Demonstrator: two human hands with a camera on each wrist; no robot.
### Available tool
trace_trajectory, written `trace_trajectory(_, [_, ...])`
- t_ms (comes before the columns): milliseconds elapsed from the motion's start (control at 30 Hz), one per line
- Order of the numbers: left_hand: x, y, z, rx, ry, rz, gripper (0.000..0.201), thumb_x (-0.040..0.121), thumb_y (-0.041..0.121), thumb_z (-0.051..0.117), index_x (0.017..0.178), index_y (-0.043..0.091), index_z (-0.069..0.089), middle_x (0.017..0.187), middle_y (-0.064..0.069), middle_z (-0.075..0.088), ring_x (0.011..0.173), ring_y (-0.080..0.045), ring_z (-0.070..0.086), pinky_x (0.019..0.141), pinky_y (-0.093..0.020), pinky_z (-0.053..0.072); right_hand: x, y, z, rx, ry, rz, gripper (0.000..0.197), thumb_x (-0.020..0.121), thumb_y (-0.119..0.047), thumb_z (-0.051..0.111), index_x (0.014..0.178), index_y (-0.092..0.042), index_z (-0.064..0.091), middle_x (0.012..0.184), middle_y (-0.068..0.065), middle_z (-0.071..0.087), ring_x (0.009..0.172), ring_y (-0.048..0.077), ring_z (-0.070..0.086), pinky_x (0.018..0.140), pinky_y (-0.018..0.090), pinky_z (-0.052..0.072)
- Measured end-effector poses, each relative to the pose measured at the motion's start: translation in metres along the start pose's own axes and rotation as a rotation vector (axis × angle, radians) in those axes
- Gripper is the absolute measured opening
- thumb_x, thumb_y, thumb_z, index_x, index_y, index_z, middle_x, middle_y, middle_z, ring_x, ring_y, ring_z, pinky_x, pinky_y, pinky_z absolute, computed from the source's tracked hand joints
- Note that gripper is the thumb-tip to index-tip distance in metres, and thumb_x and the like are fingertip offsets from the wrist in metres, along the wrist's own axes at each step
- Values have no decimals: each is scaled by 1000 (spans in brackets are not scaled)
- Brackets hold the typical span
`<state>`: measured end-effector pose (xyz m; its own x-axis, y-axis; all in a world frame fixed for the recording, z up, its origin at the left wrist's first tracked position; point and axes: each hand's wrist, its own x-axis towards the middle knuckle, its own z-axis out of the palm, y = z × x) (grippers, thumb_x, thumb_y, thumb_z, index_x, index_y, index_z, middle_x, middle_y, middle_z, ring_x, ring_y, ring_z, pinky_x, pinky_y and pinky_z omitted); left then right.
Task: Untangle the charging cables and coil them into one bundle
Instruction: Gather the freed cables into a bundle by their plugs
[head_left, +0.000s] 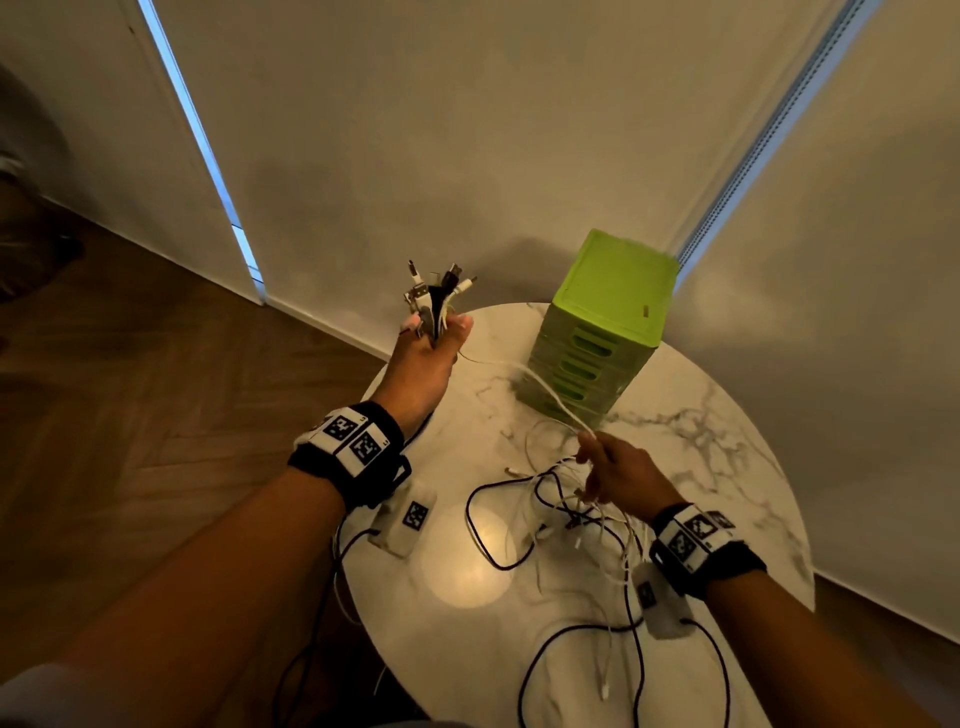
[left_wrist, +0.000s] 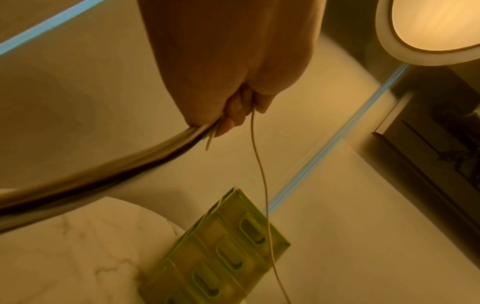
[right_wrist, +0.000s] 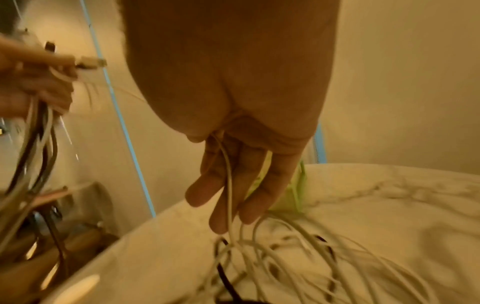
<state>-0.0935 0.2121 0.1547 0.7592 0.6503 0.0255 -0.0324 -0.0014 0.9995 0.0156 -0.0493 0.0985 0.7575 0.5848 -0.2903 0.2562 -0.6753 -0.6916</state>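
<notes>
Head view: left hand (head_left: 426, 364) raised at frame centre, grip closed round a bunch of cable ends (head_left: 434, 291), plugs sticking up above the fist. Right hand (head_left: 618, 475) lower right, fingers pinching white cables (head_left: 550, 389) that run up-left toward the left hand. Loose tangle of black and white cables (head_left: 561, 519) lies on the round marble table (head_left: 727, 467), under and below the right hand. Green drawer box (head_left: 608, 322) stands at the table's far side.

Left wrist view adds: fingers (left_wrist: 233, 111) curled tight on the cords, one thin white cable (left_wrist: 262, 179) hanging free past the drawer fronts (left_wrist: 228, 253); a ceiling lamp (left_wrist: 436, 24) upper right.

Right wrist view adds: fingers (right_wrist: 221, 185) hang fairly straight, a white cable trapped between them, tangle blurred below.
</notes>
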Motion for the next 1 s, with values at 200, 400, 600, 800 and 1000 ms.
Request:
trace_trajectory(200, [-31, -2, 22, 161, -165, 48, 22, 101, 35, 57, 80, 28, 58, 72, -7, 52, 72, -21, 54, 78, -33, 42, 5, -59, -8, 203, -26, -173, 38, 105, -45, 38, 98, -17, 63, 69, 17, 71, 71, 33, 73, 76, 46, 60])
trace_trajectory(400, [-43, -5, 38, 204, -308, -6, 27, 105, 39, 49, 83, 26, 58, 61, 8, 49, 56, -9, 43, 63, -29, 37, 0, -79, -6, -86, 10, -454, 35, 105, -45, 38, 102, -23, 64, 72, -16, 60, 64, 1, 62, 68, 33, 52])
trace_trajectory(600, [-53, -7, 43, -38, -371, -176, 25, 107, 33, 45, 91, 19, 60, 60, 12, 50, 57, -7, 38, 57, -27, 30, -8, -74, 12, -264, 51, -538, 47, 104, -58, 23, 110, -24, 55, 95, -3, 67, 83, 18, 63, 74, 44, 52])
trace_trajectory(800, [-52, 1, 36, -56, -436, -239, 24, 104, 30, 52, 107, 11, 65, 69, 11, 66, 68, -4, 63, 62, -19, 44, -14, -66, 29, -313, -84, -484, 58, 95, -72, 15, 107, -30, 54, 93, -1, 69, 84, 22, 65, 72, 48, 54])
trace_trajectory(1000, [-54, 12, 27, 281, -494, -199, 39, 105, 27, 51, 66, 24, 53, 44, 16, 55, 45, 11, 52, 51, -3, 36, -16, -65, 34, -415, -17, -560, 53, 99, -62, 18, 125, -30, 52, 106, 4, 70, 90, 25, 65, 71, 43, 53])
